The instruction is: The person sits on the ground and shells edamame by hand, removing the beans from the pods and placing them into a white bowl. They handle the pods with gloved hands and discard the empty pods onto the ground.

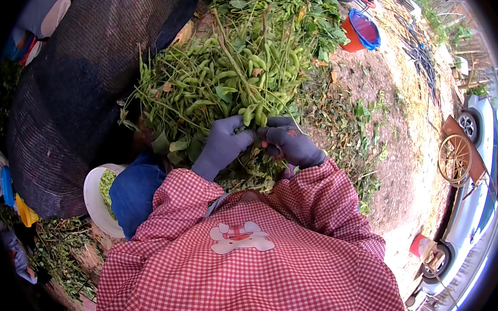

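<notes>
A big heap of green soybean plants [219,76] with pods and stems lies in front of me. Both my hands wear grey knit gloves and meet at the heap's near edge. My left hand [225,143] has its thumb and fingers closed around a stem or pods at the foot of a pod cluster [253,113]. Against it, my right hand [289,143] pinches at the same place, its glove worn through at the fingers. What lies between the fingertips is mostly hidden. By my left forearm stands a white bucket [96,202] holding green pods, partly covered by blue cloth [139,192].
Dark mesh netting [74,104] bulges at the left, with part of a person behind it. An orange bucket [352,36] with a blue liner stands at the upper right. Leaf litter covers the ground. A wheeled cart [460,154] and a car [470,209] are farther right.
</notes>
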`<control>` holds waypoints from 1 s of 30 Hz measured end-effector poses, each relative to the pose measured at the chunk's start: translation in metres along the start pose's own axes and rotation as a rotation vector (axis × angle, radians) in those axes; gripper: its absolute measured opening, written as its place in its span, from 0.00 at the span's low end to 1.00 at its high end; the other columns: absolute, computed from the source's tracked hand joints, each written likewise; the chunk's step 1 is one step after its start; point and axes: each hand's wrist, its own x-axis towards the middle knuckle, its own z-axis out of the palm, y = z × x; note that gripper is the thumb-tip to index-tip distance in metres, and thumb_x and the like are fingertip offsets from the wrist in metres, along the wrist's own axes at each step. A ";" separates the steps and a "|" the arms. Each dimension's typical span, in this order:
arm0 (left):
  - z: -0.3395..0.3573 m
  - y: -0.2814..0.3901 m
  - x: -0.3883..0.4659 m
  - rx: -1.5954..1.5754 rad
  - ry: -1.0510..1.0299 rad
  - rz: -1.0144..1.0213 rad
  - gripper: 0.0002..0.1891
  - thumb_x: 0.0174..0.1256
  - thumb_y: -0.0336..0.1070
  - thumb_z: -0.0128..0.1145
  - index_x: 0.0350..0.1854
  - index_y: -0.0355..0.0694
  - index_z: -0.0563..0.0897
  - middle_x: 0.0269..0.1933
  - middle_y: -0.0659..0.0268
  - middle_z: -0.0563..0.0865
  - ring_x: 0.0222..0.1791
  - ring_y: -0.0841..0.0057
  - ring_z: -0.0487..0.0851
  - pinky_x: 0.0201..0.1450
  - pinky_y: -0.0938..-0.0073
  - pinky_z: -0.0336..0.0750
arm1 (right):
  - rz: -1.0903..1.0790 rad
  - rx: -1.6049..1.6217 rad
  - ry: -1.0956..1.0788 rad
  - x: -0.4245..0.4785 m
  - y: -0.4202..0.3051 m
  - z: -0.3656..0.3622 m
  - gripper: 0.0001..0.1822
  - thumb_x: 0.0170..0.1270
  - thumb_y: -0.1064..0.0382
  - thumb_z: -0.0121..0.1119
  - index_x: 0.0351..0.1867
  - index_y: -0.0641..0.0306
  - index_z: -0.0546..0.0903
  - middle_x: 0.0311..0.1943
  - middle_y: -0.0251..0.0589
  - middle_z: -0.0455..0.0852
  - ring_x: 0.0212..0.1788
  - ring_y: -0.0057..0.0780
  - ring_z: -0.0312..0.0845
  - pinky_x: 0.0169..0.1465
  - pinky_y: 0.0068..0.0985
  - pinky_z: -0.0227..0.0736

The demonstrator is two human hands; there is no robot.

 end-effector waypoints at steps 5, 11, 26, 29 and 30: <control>-0.003 -0.004 0.002 0.197 -0.029 0.095 0.15 0.61 0.28 0.60 0.50 0.34 0.83 0.41 0.63 0.89 0.41 0.81 0.83 0.46 0.76 0.77 | 0.017 0.032 -0.029 -0.001 0.005 -0.003 0.08 0.63 0.66 0.52 0.37 0.70 0.77 0.23 0.34 0.78 0.17 0.16 0.68 0.19 0.16 0.60; -0.003 -0.008 0.002 0.287 -0.028 0.128 0.15 0.59 0.28 0.60 0.50 0.33 0.83 0.40 0.61 0.89 0.39 0.81 0.84 0.44 0.76 0.78 | -0.008 -0.141 -0.040 -0.003 -0.002 -0.003 0.09 0.61 0.65 0.55 0.37 0.70 0.80 0.24 0.34 0.80 0.21 0.17 0.72 0.24 0.18 0.65; -0.010 -0.002 0.003 -0.447 -0.033 -0.360 0.08 0.65 0.31 0.55 0.43 0.35 0.81 0.28 0.71 0.78 0.22 0.88 0.70 0.25 0.84 0.64 | -0.071 -0.248 -0.031 -0.004 -0.017 -0.002 0.09 0.57 0.66 0.54 0.34 0.70 0.81 0.26 0.34 0.82 0.25 0.19 0.74 0.29 0.20 0.70; -0.009 0.002 0.004 -0.359 -0.062 -0.309 0.08 0.67 0.34 0.56 0.43 0.36 0.80 0.28 0.71 0.77 0.21 0.87 0.68 0.24 0.85 0.62 | -0.087 -0.293 -0.071 -0.004 -0.019 -0.004 0.10 0.57 0.65 0.53 0.35 0.70 0.82 0.27 0.34 0.83 0.25 0.18 0.75 0.29 0.19 0.70; -0.011 -0.003 0.003 -0.475 -0.080 -0.319 0.09 0.67 0.35 0.56 0.44 0.36 0.80 0.28 0.71 0.77 0.21 0.87 0.68 0.24 0.85 0.62 | -0.099 -0.318 -0.095 -0.002 -0.017 -0.006 0.11 0.58 0.65 0.53 0.36 0.70 0.82 0.27 0.34 0.83 0.26 0.18 0.75 0.29 0.18 0.70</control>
